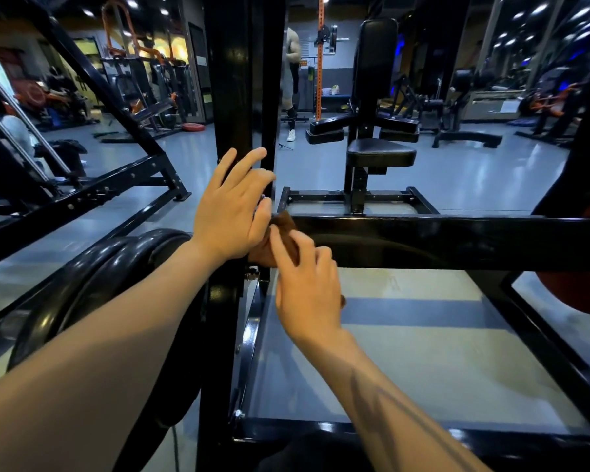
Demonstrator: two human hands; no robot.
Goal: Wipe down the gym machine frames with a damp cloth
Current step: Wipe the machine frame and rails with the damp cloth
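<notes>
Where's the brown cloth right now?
In the head view's centre, the brown cloth is bunched between the left hand and right hand, against the black horizontal frame bar.

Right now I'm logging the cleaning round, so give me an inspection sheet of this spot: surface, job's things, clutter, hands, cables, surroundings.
Surface: black horizontal frame bar meeting a black upright post; glossy, dirt not discernible.
Job's things: brown cloth bunched at the joint of bar and post.
Clutter: black weight plates stored left of the post.
Hands: left hand fingers relaxed, against the post and cloth; right hand holds the cloth.
Cables: a thin cord hangs near the post's base.
Surroundings: grey gym floor, black seat machine, orange rack, another person standing behind.
</notes>
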